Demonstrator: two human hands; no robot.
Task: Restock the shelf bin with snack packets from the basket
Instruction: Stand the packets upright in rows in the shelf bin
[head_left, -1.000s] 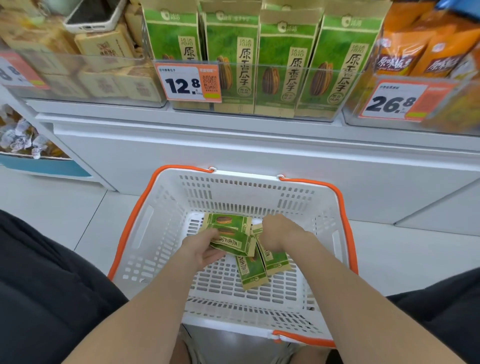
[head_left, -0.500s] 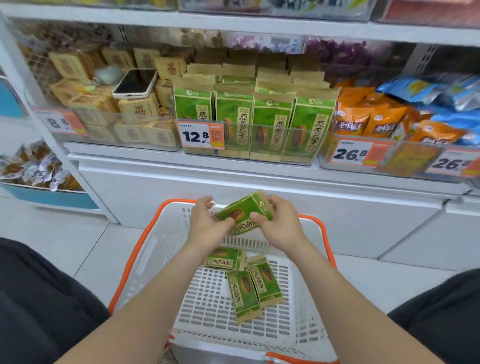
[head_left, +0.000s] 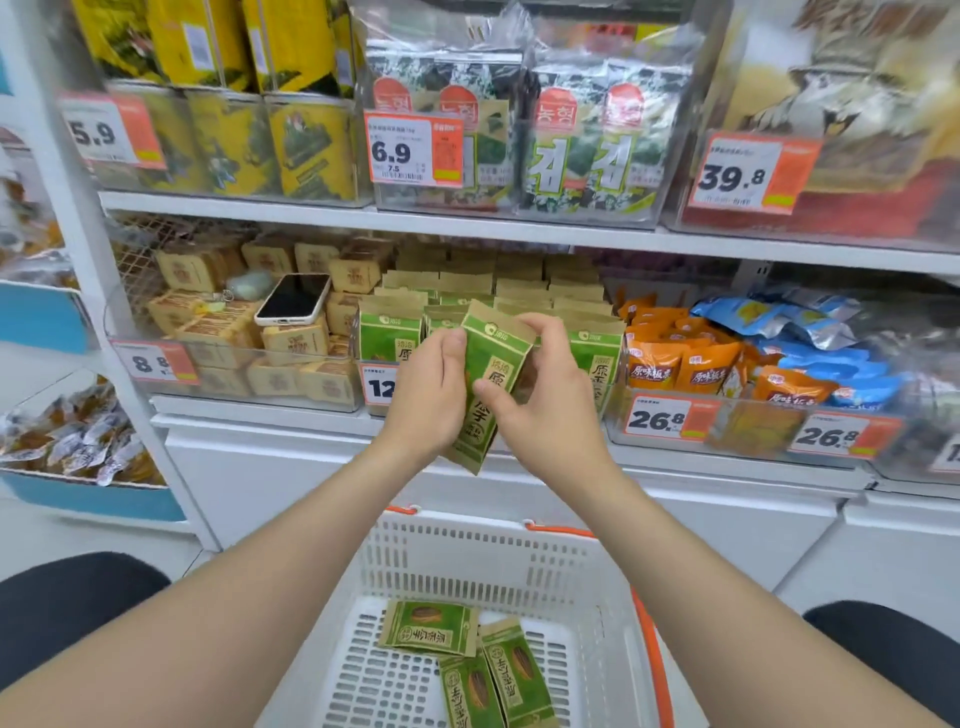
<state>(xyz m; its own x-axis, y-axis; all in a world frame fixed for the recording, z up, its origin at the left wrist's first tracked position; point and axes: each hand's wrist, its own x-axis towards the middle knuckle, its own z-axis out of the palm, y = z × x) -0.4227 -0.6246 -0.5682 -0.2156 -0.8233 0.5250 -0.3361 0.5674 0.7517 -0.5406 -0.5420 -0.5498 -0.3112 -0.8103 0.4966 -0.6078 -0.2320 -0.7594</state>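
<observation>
Held packet: green snack packet (head_left: 493, 371), nearly upright and tilted a little, just in front of the shelf bin's front edge.
Left hand (head_left: 431, 395): fingers curled round the packet's left edge.
Right hand (head_left: 545, 415): grips the right edge, thumb on the packet's face.
Shelf bin (head_left: 609, 387): clear-walled, with upright rows of matching packets.
Basket (head_left: 467, 543): white, below the hands.
Loose packets (head_left: 431, 629): three, flat on the basket's floor near its middle.

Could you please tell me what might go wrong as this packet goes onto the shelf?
The green packet, pinched between left hand and right hand, could slip and drop.
The front row already looks full; forcing it in may crumple packets.
The phone on the neighbouring boxes might get knocked.
</observation>
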